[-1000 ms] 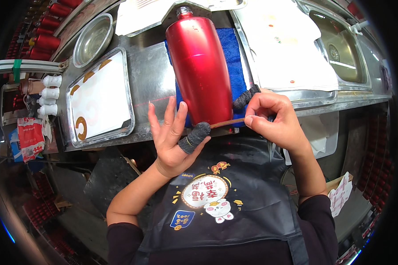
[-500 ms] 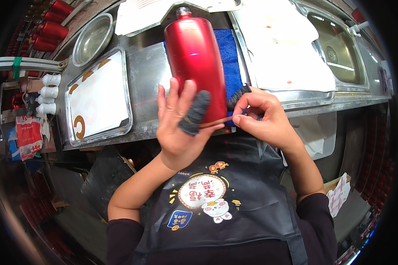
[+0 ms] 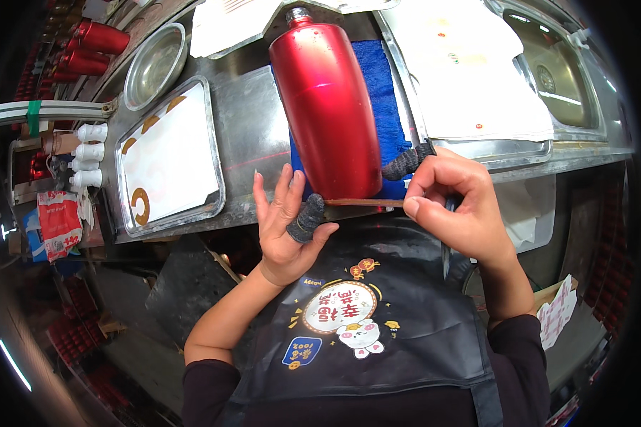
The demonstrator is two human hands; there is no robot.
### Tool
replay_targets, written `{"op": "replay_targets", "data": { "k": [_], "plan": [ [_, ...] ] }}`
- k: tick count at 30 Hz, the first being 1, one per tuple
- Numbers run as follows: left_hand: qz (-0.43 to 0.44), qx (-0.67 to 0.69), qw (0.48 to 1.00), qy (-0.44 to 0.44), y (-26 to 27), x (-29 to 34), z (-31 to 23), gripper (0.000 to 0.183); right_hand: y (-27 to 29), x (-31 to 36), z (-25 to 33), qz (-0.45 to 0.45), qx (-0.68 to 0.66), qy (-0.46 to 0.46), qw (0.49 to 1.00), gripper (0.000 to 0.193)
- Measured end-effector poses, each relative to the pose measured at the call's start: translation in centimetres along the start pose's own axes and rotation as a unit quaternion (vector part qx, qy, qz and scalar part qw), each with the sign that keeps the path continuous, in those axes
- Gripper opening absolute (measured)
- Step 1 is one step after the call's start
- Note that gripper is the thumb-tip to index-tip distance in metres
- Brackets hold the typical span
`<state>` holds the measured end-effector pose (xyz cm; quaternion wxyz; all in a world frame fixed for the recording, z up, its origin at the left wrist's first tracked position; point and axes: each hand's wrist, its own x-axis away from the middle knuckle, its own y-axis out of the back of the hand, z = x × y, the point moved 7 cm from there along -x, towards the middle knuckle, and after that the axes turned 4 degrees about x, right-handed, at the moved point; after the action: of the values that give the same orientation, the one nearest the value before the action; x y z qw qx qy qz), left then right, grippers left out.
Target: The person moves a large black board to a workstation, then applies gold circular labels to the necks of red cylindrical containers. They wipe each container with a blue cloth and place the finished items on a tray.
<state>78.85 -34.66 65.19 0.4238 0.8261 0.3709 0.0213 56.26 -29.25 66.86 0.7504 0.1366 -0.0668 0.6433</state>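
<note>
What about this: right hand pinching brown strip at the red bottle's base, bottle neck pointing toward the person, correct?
The neck is wrong: the head view shows it pointing away from the person. The right hand pinches the brown strip at the base of the red bottle.

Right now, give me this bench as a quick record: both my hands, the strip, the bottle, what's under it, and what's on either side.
Left hand: fingers spread, gray-sleeved index finger at the strip's left end
Right hand: pinching the strip's right end
Strip: thin, brown, running along the bottle's base
Bottle: red, lying down, neck pointing away
Underneath: blue towel
Left side: metal tray, round bowl
Right side: white sheets, sink
</note>
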Motion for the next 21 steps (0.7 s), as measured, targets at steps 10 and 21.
{"op": "replay_targets", "data": {
  "k": [10, 21],
  "plan": [
    [-0.005, -0.067, 0.996, -0.061, 0.5, -1.8, -1.6, 0.038, -0.3, -0.9, -2.7, 0.027, -0.068, -0.048, 0.996, 0.008],
    [-0.022, -0.154, 0.98, -0.124, -0.5, -5.6, -5.0, 0.007, -1.3, -1.8, -3.5, 0.023, -0.015, 0.003, 1.0, 0.007]
  ]
}}
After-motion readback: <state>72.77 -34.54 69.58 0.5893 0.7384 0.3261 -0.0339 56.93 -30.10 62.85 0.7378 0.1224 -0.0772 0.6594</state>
